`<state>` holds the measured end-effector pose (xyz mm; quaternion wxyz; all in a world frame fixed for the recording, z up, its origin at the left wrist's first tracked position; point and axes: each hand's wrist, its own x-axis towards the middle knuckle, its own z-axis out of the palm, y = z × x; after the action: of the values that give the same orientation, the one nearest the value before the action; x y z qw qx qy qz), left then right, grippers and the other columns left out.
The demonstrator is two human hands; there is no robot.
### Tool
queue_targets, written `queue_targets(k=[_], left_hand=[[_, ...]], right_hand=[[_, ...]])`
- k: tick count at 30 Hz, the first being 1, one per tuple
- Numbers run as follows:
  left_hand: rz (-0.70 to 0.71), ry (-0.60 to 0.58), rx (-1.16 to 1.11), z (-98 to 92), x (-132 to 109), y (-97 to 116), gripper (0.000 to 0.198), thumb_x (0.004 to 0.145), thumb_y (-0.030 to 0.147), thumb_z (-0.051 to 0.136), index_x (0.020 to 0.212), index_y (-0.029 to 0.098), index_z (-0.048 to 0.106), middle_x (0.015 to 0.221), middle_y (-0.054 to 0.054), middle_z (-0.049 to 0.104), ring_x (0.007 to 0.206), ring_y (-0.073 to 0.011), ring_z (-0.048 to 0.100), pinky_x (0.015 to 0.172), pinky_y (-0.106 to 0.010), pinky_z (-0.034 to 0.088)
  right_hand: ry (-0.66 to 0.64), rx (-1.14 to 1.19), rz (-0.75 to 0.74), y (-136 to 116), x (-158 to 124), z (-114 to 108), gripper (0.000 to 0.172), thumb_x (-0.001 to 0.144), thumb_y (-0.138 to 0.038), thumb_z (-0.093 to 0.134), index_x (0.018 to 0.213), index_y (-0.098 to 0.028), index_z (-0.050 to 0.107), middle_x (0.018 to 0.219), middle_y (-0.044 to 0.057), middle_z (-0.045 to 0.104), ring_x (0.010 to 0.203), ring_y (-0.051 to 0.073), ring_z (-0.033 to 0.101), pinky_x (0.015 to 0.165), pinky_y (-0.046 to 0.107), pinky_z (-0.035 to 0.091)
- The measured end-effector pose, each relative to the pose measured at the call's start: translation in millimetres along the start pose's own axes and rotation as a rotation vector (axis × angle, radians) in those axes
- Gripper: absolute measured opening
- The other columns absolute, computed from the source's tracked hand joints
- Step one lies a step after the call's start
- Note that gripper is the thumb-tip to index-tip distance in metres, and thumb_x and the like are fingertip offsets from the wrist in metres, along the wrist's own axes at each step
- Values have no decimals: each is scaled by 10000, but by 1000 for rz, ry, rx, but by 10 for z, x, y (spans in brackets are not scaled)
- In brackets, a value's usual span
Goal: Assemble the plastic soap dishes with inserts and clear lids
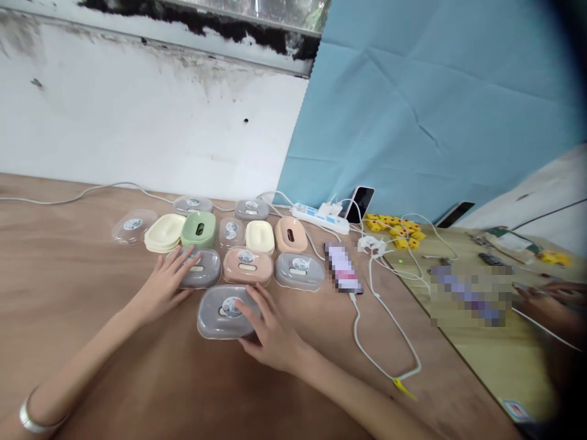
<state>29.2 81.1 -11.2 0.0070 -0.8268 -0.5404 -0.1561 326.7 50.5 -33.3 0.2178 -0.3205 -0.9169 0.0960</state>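
My right hand grips the right end of a grey plastic box with a clear lid and a round sticker, at the front of the group. The fingers lie over the lid and the thumb is at its near side. My left hand has its fingers spread on another grey lidded box, covering its left part. Beside that stand a pink lidded box and one more grey lidded box. Behind them are cream trays, a green tray, a smaller cream stack and a peach tray.
Loose clear lids lie at the back left. A white power strip, a phone and white cables lie to the right. Yellow blocks and another person's hand are farther right.
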Motion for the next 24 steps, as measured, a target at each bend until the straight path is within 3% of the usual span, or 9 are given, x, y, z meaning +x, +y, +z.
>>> queue_targets(k=[2, 6, 11, 16, 21, 24], left_hand=[[-8, 69, -105, -122, -82, 120, 570, 949, 365, 411, 1464, 228, 212, 1520, -131, 295, 1414, -335, 198, 1083, -616, 237], [56, 165, -215, -308, -330, 400, 660, 885, 387, 542, 1452, 246, 233, 1465, -91, 400, 1344, -257, 372, 1080, -418, 357], [186, 84, -29, -130, -593, 545, 715, 812, 509, 604, 1418, 242, 333, 1423, -76, 470, 1313, -278, 412, 1083, -426, 302], [179, 74, 84, 12, -763, 364, 709, 846, 512, 561, 1454, 273, 285, 1414, -70, 482, 1289, -272, 451, 1100, -441, 241], [100, 90, 176, -92, -954, 29, 673, 811, 485, 611, 1417, 402, 331, 1413, -22, 487, 1273, -358, 454, 1023, -534, 343], [20, 36, 157, -157, -1110, -251, 689, 832, 401, 595, 1429, 453, 254, 1460, 11, 424, 1319, -361, 395, 987, -541, 407]], right_hand=[[-13, 31, -5, -37, 17, 4, 707, 784, -225, 624, 1420, -191, 318, 1462, 208, 255, 1373, 387, 261, 1035, 572, 386], [-54, 64, -51, -149, 146, 72, 688, 809, -273, 601, 1424, -186, 304, 1434, 213, 294, 1335, 379, 331, 1026, 558, 403], [-105, 140, -101, -326, 317, 207, 775, 817, -348, 594, 1427, -70, 206, 1445, 263, 293, 1395, 374, 219, 1085, 548, 342], [-38, 137, -170, -365, 209, 222, 747, 818, -287, 546, 1417, -88, 146, 1435, 259, 278, 1429, 370, 105, 1088, 582, 319], [62, 134, -157, -295, -10, 148, 615, 794, -171, 509, 1359, -121, 270, 1365, 233, 375, 1380, 345, 271, 1046, 557, 389], [93, 122, -168, -264, -66, 126, 542, 781, -143, 507, 1303, -121, 361, 1294, 214, 458, 1279, 322, 417, 1015, 530, 426]])
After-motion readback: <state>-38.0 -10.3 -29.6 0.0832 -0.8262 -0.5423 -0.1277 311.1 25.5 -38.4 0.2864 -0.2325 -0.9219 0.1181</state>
